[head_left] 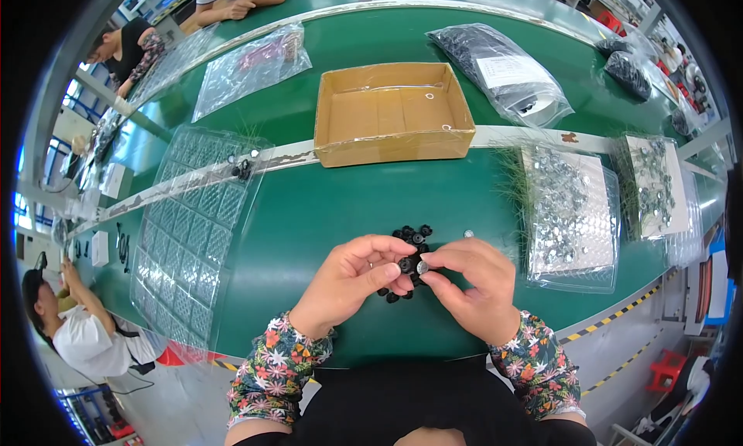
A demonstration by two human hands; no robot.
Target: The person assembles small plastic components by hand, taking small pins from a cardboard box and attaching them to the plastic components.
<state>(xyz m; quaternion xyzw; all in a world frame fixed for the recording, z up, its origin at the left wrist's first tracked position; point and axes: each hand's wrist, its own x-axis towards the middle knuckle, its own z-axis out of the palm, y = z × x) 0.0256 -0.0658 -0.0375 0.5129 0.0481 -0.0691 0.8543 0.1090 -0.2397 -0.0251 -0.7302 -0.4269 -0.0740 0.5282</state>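
My left hand (352, 279) pinches a small round black plastic part (405, 265) between thumb and forefinger. Right beside it, my right hand (476, 283) grips a small silvery round disc (422, 267) by its edge. The two pieces are close together; whether they touch, I cannot tell. Under and behind my fingertips lies a loose pile of the same black parts (418, 238) on the green tabletop (302, 214), partly hidden by my hands. One loose silvery disc (468, 234) rests just beyond my right hand.
An open cardboard box (395, 148) stands ahead. Clear compartment trays (182, 252) lie left, with a few black parts at one edge. Boards covered with silvery discs (569, 214) and wires sit right. Filled plastic bags (503, 70) lie farther back. Other people (89, 322) sit at the left.
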